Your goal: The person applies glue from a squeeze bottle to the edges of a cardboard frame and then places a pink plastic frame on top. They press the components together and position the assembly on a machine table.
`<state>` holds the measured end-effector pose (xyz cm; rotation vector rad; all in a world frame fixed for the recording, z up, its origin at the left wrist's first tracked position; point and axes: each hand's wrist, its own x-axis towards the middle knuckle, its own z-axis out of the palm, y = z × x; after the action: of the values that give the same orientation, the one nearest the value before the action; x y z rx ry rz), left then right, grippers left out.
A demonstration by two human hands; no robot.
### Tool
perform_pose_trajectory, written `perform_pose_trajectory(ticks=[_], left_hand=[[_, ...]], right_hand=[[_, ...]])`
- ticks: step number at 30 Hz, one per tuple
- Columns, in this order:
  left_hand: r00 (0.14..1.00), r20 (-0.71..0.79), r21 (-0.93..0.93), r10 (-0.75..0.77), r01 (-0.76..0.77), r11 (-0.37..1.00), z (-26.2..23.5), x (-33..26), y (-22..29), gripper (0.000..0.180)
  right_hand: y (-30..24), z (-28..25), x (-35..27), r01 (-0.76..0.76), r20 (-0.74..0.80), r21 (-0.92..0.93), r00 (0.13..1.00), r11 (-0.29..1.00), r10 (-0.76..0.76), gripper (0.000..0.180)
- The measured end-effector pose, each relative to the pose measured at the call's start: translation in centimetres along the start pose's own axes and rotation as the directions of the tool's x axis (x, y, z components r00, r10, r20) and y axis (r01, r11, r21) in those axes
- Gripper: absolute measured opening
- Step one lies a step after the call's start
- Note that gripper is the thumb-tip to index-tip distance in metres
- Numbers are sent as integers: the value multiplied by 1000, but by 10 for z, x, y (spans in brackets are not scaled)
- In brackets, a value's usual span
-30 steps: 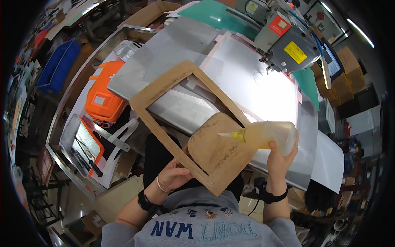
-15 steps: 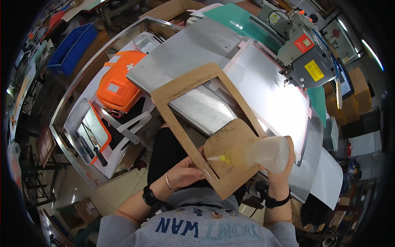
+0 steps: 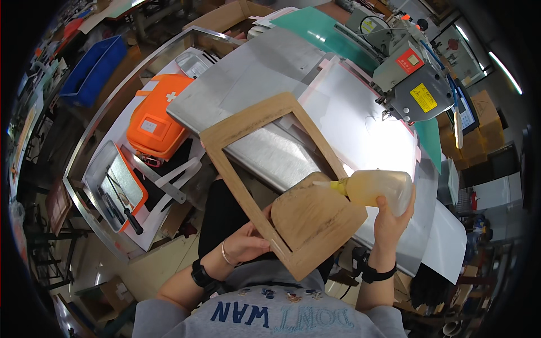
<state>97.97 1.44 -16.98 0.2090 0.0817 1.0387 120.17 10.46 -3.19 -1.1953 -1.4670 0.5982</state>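
Observation:
A flat brown frame [image 3: 327,219] with a large opening and a solid rounded panel at its near end is tilted in front of me. My left hand [image 3: 246,243] grips its near left edge, thumb on top and fingers partly hidden beneath. In my right hand [image 3: 394,222] is a translucent squeeze bottle [image 3: 378,188] with yellowish contents. The bottle lies nearly sideways, its yellow collar and thin pale nozzle pointing left over the panel. Whether the nozzle touches the panel I cannot tell. Dark smudges mark the panel's surface.
Beyond the frame stretches a metal worktable [image 3: 242,84] with white sheets [image 3: 349,112] under a bright light. A sewing machine [image 3: 417,84] stands at the far right. To the left are an orange pouch [image 3: 159,115], a metal ruler [image 3: 160,179] and an orange-rimmed tray [image 3: 138,174] of tools.
The bottle has swung up and to the right, away from the panel's left part, and its nozzle has moved toward the panel's far edge. The frame has shifted slightly left.

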Motion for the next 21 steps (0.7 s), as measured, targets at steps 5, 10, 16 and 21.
perform_pose_trajectory(ticks=[5, 10, 16, 21], left_hand=[[1000, 27, -30, -16, 17, 999, 1, 2, 1, 91], [999, 40, -43, -3, 4, 999, 2, 0, 2, 92], [999, 34, -33, 0, 1, 999, 1, 0, 3, 92], [999, 44, -12, 1, -1, 1000, -2, 0, 3, 92]], right_hand=[[20, -2, -16, -2, -32, 28, 999, 1000, 3, 49], [9, 0, -5, -48, -82, -92, 996, 995, 40, 51], [5, 10, -25, 59, 119, -49, 991, 997, -53, 56], [5, 7, -14, -31, -25, -88, 999, 996, 29, 56]])
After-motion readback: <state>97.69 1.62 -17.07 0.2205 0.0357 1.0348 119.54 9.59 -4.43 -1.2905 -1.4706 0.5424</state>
